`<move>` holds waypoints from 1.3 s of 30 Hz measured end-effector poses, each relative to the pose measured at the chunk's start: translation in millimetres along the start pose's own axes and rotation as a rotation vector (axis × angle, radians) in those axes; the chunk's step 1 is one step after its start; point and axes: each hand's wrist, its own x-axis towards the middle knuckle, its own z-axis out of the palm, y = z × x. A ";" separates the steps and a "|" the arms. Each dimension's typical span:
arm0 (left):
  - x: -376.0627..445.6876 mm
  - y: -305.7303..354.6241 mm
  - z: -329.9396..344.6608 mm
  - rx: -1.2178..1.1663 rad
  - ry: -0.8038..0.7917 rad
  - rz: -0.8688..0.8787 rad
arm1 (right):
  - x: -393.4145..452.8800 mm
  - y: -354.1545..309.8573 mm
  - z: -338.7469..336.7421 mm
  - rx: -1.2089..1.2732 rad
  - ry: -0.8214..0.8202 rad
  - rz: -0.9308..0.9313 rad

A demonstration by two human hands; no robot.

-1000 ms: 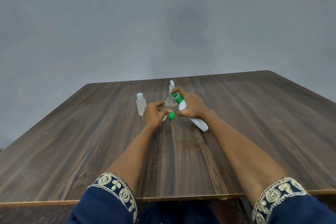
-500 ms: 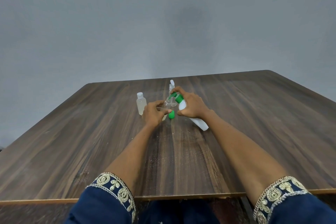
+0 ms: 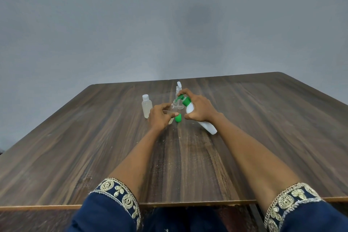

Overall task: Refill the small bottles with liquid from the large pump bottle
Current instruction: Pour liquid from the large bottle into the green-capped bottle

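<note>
Head view: the right hand (image 3: 200,110) grasps the large pump bottle (image 3: 202,123), a white bottle with a green pump top, its fingers wrapped round the upper body and one finger lying over the pump head. The bottle is tilted, its base low toward the person and its nozzle pointing left and away. The left hand (image 3: 160,117) grips a small clear bottle (image 3: 174,108), thumb and fingers curled round it, holding its open neck right at the green nozzle. A loose green cap (image 3: 178,118) stands on the tabletop (image 3: 75,147) just between the two hands. To the left, near the left hand, a small capped bottle (image 3: 146,106) with pale liquid stands upright. Behind the hands another clear bottle with a white spray top (image 3: 179,87) stands, partly hidden. Dark blue sleeves (image 3: 105,213) with gold embroidered cuffs frame the bottom edge.
</note>
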 end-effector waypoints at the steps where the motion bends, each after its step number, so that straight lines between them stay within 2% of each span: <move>1: -0.6 -0.3 0.6 -0.001 -0.001 0.002 | -0.4 0.6 0.6 -0.001 0.003 -0.004; 39: -2.7 7.5 1.0 -0.016 -0.011 0.008 | -0.2 4.1 0.1 -0.015 0.007 0.045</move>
